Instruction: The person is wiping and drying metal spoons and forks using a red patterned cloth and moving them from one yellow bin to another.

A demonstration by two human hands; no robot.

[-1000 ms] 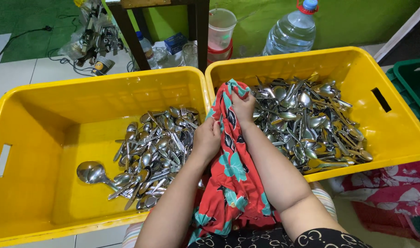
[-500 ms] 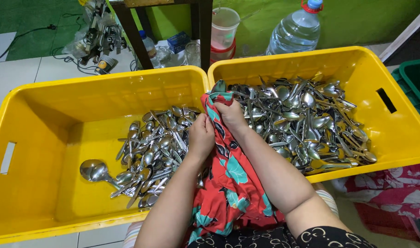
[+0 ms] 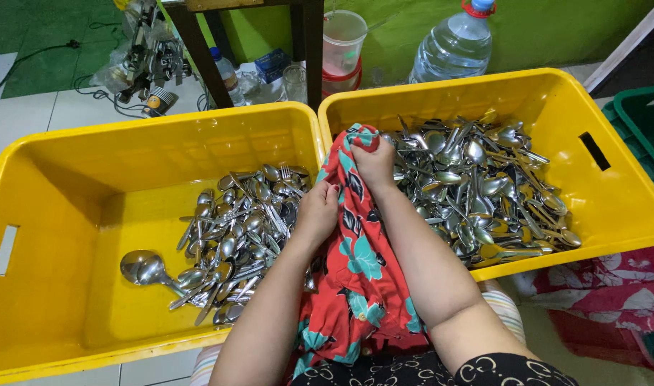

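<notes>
2 hands, left hand and right hand, stay closed around a red floral cloth, now bunched lower between 2 yellow crates of cutlery, seemingly mid-wipe

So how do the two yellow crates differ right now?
The left crate has a smaller heap of cutlery toward its right side, with bare floor showing and a ladle lying apart. The right crate holds a bigger heap that hides most of its floor. Both are yellow plastic with slot handles.
</notes>
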